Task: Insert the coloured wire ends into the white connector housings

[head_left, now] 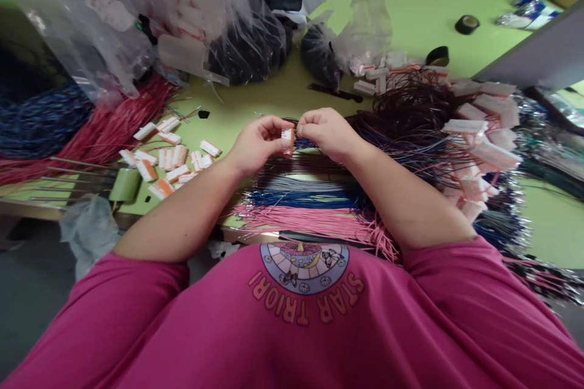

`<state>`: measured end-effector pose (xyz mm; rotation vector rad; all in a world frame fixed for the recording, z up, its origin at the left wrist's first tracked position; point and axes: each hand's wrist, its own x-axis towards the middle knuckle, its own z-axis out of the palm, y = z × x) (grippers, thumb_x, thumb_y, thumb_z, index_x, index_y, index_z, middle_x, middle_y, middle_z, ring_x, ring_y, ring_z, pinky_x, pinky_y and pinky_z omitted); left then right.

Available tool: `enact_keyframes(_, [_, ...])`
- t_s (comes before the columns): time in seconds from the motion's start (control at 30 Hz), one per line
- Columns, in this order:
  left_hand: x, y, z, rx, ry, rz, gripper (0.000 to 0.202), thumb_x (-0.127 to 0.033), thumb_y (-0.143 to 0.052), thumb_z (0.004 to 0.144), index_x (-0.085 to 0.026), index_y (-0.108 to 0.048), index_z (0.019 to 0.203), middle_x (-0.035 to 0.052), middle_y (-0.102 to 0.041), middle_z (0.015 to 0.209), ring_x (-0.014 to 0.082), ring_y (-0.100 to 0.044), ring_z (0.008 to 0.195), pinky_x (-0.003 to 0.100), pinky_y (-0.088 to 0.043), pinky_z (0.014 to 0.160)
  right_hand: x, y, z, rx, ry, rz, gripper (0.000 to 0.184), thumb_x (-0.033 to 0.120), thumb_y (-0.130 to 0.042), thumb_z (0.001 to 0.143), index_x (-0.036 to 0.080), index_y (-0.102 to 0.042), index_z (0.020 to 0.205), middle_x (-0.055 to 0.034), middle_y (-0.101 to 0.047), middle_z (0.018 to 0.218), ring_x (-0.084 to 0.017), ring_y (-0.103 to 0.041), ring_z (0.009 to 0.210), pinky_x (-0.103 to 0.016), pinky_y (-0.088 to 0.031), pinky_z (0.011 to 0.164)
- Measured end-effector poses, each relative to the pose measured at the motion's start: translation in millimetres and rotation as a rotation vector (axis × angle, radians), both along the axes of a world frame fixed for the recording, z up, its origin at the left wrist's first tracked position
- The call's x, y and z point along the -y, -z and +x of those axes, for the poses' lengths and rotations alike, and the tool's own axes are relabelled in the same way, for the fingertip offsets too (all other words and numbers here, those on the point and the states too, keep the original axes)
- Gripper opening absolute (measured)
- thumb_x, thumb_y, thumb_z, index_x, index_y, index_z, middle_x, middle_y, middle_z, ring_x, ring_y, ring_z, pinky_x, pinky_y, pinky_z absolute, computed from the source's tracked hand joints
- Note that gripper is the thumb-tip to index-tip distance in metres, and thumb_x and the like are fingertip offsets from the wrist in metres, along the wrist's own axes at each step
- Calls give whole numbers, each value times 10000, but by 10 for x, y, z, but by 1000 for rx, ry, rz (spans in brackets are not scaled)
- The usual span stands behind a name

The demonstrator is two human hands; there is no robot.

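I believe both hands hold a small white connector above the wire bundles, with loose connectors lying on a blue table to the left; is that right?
Not quite: the head view shows a green table, not blue. The left hand and right hand hold the small white connector above the wire bundles, and loose connectors lie to the left.

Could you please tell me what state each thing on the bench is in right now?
Left hand: closed on the connector.
Right hand: pinched shut beside it.
Spare connectors: scattered loose.
Wires: laid flat in colour bundles.
Tape roll: lying flat.
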<state>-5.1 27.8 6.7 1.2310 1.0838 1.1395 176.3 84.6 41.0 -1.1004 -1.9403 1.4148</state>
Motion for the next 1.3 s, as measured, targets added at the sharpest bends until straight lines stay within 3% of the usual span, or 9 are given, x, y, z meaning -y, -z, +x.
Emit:
enact_keyframes(0.33, [18, -60, 24, -15, -15, -71, 303, -194, -841, 664, -199, -678, 920, -20, -703, 746, 114, -642, 620, 294, -591, 639, 27, 5, -10, -12, 1, -38, 80, 169, -574, 714, 166, -612, 643, 56, -469, 581, -99, -399, 635, -283, -312, 651])
enact_keyframes(0.5, [-7, -98, -3, -18, -57, -59, 298, -165, -822, 676, -200, -683, 937, -19, -700, 754, 121, -650, 634, 293, -589, 645, -48, -81, 46, 63, -65, 33, 92, 193, -611, 794, 158, -654, 720, 37, -536, 643, -103, -441, 649, -278, -352, 663])
enact_keyframes(0.57, [-26, -90, -9, -12, -80, -61, 289, -148, -802, 689, -199, -676, 944, -14, -702, 772, 120, -651, 640, 289, -588, 642, -93, -150, 128, 162, -110, 145, 119, 222, -621, 846, 155, -698, 783, 3, -618, 724, -126, -513, 712, -288, -402, 719])
enact_keyframes(0.67, [-67, -58, -46, 24, -186, -47, 291, -132, -772, 720, -208, -658, 976, -5, -709, 806, 117, -658, 664, 274, -593, 644, -138, -296, 306, 364, -74, 451, 216, 267, -588, 941, 169, -778, 970, -77, -735, 966, -206, -621, 939, -336, -454, 853])
enact_keyframes(0.77, [-113, -23, -119, 24, -291, -37, 298, -157, -764, 765, -224, -644, 1029, 6, -709, 846, 127, -679, 722, 270, -609, 668, -134, -386, 435, 586, -82, 668, 294, 252, -541, 981, 182, -804, 1094, -121, -760, 1135, -275, -648, 1100, -384, -468, 923])
enact_keyframes(0.9, [-152, 16, -202, -17, -297, -14, 331, -221, -787, 790, -241, -638, 1085, 18, -702, 879, 143, -694, 784, 275, -618, 692, -70, -245, 397, 1028, -322, 647, 322, 114, -534, 915, 136, -823, 1054, -175, -793, 1071, -303, -711, 1000, -394, -490, 850])
enact_keyframes(0.97, [-158, 27, -221, -33, -287, 11, 336, -256, -791, 797, -251, -633, 1093, 20, -697, 893, 152, -697, 806, 281, -618, 700, -46, -127, 342, 1140, -351, 653, 388, 87, -480, 929, 104, -813, 1126, -225, -786, 1123, -324, -726, 1006, -396, -495, 810])
enact_keyframes(1.1, [-166, 35, -226, -51, -285, 24, 351, -276, -794, 785, -252, -623, 1091, 23, -680, 899, 163, -694, 830, 287, -610, 702, -52, -38, 314, 1151, -347, 681, 401, 131, -481, 948, 146, -809, 1177, -209, -790, 1145, -322, -728, 1034, -381, -492, 795])
enact_keyframes(1.3, [-172, 10, -204, 8, -272, 6, 361, -221, -775, 753, -229, -619, 1079, 18, -668, 888, 155, -683, 802, 282, -593, 680, -93, -170, 392, 1065, -233, 576, 351, 173, -581, 878, 156, -810, 1143, -150, -800, 1116, -276, -708, 978, -346, -454, 778])
